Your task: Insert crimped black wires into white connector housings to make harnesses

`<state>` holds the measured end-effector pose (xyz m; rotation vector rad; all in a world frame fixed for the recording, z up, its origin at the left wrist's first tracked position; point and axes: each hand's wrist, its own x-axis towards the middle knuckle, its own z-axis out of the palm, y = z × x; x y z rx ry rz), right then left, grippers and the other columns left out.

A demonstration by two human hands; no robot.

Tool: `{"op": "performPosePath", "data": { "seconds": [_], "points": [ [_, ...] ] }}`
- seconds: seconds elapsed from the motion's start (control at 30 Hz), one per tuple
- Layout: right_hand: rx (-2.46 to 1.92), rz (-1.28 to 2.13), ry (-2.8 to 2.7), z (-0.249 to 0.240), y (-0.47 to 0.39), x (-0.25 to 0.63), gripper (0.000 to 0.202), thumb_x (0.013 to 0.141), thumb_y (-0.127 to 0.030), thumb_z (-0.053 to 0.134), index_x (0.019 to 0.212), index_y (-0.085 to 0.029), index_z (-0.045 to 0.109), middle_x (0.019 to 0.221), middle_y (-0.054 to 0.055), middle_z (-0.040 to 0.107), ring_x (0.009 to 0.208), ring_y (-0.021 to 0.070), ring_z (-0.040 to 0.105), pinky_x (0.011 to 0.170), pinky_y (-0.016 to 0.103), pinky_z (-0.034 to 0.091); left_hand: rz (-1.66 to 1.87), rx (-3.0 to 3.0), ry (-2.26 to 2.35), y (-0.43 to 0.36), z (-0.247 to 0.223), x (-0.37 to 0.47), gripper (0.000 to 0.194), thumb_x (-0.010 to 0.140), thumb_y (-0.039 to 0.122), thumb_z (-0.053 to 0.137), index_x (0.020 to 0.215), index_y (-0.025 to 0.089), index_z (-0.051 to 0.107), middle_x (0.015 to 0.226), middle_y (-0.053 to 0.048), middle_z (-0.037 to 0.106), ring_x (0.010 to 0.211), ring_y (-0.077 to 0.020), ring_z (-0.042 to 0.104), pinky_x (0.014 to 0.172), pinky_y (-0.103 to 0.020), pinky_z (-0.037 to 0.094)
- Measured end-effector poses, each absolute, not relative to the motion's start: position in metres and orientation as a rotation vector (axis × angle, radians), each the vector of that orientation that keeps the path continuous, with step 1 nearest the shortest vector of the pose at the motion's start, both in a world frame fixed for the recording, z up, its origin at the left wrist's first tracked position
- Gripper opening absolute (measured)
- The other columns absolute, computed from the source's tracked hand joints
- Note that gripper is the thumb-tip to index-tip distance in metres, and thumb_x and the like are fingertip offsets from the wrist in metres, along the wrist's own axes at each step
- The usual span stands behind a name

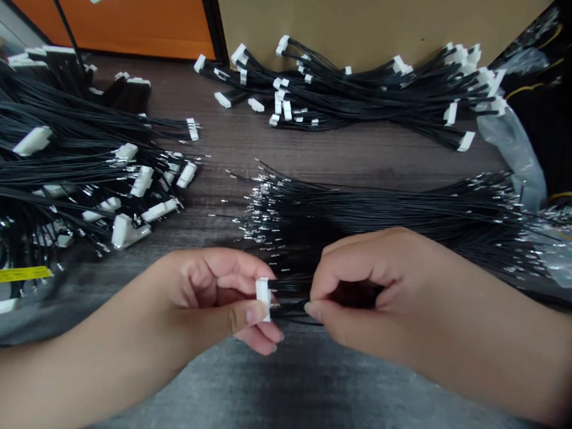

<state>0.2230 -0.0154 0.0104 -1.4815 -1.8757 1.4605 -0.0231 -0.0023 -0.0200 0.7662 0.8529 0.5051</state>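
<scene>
Between the thumb and fingers of my left hand (221,301) is a white connector (263,294), held upright near the middle of the view. Black wires (292,310) run from its right side toward my right hand (364,285). The thumb and forefinger of my right hand are pinched on these wires, a short way right of the connector. Just beyond both hands lies a thick bundle of loose black wires (389,208) with bare metal terminals at its ends.
Wires with white connectors (141,181) are heaped at the left, near a yellow strip (10,277). Finished-looking harnesses (353,95) lie at the back before a cardboard box (358,23). An orange box (138,14) stands back left; clear plastic bags (520,152) are at right.
</scene>
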Motion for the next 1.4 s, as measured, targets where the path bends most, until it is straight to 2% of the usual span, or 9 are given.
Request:
{"op": "performPosePath", "data": {
  "seconds": [0.17,0.4,0.53,0.67,0.83,1.0,1.27,1.4],
  "points": [
    [-1.518,1.515,-1.858,0.013,-0.012,0.223,0.02,0.083,-0.017,0.062,0.064,-0.024,0.068,0.06,-0.005,0.062,0.049,0.0081,0.049,0.04,0.019,0.032,0.474,0.767,0.912,0.001,-0.007,-0.015,0.018,0.085,0.009,0.094,0.091,0.025,0.089,0.076,0.005,0.088,0.068,-0.0118,0.084,0.067,-0.015,0.07],
    [-1.465,1.475,-1.893,0.011,-0.011,0.223,0.021,0.081,-0.013,0.063,0.062,-0.023,0.067,0.061,-0.005,0.062,0.05,0.0075,0.051,0.043,0.018,0.035,0.449,0.81,0.947,0.006,0.0,-0.012,0.021,0.078,0.007,0.096,0.085,0.025,0.089,0.073,0.006,0.087,0.065,-0.0118,0.084,0.064,-0.014,0.068],
    [-1.367,1.346,-1.96,0.01,-0.013,0.221,0.022,0.082,-0.01,0.063,0.064,-0.022,0.066,0.062,-0.007,0.062,0.055,0.0053,0.051,0.047,0.017,0.036,0.443,0.806,0.955,0.006,-0.002,-0.014,0.019,0.08,0.007,0.095,0.085,0.025,0.089,0.074,0.005,0.088,0.066,-0.0117,0.083,0.065,-0.014,0.068],
    [-1.316,1.272,-2.066,0.01,-0.014,0.218,0.024,0.088,-0.012,0.062,0.066,-0.02,0.065,0.066,-0.008,0.062,0.059,0.0036,0.052,0.051,0.016,0.038,0.45,0.812,0.95,0.005,-0.001,-0.013,0.018,0.081,0.008,0.095,0.086,0.025,0.09,0.076,0.005,0.088,0.067,-0.0111,0.083,0.068,-0.015,0.069],
    [-1.276,1.171,-2.148,0.009,-0.016,0.216,0.028,0.091,-0.011,0.059,0.064,-0.018,0.057,0.068,-0.009,0.06,0.06,0.0017,0.051,0.055,0.015,0.038,0.469,0.822,0.939,0.002,-0.006,-0.015,0.014,0.082,0.013,0.097,0.089,0.024,0.091,0.078,0.004,0.089,0.071,-0.0127,0.084,0.069,-0.016,0.07],
    [-1.418,1.109,-2.134,0.011,-0.014,0.213,0.018,0.092,-0.02,0.064,0.076,-0.022,0.071,0.073,-0.008,0.068,0.056,0.0038,0.054,0.049,0.019,0.038,0.486,0.79,0.873,-0.002,-0.015,-0.018,0.008,0.093,0.02,0.092,0.096,0.027,0.092,0.083,0.004,0.088,0.077,-0.0117,0.084,0.074,-0.015,0.069],
    [-1.393,1.145,-2.137,0.013,-0.014,0.214,0.024,0.098,-0.017,0.063,0.075,-0.021,0.071,0.074,-0.007,0.066,0.053,0.0033,0.049,0.046,0.021,0.035,0.477,0.799,0.936,0.002,-0.004,-0.011,0.018,0.079,0.01,0.097,0.086,0.026,0.091,0.076,0.004,0.087,0.068,-0.0124,0.083,0.066,-0.016,0.069],
    [-1.373,1.107,-2.147,0.009,-0.017,0.212,0.024,0.097,-0.013,0.062,0.075,-0.021,0.072,0.073,-0.007,0.066,0.058,0.0047,0.054,0.052,0.021,0.038,0.483,0.785,0.954,0.002,-0.004,-0.01,0.019,0.078,0.008,0.095,0.082,0.025,0.09,0.075,0.005,0.087,0.069,-0.012,0.083,0.067,-0.016,0.069]
  ]
}}
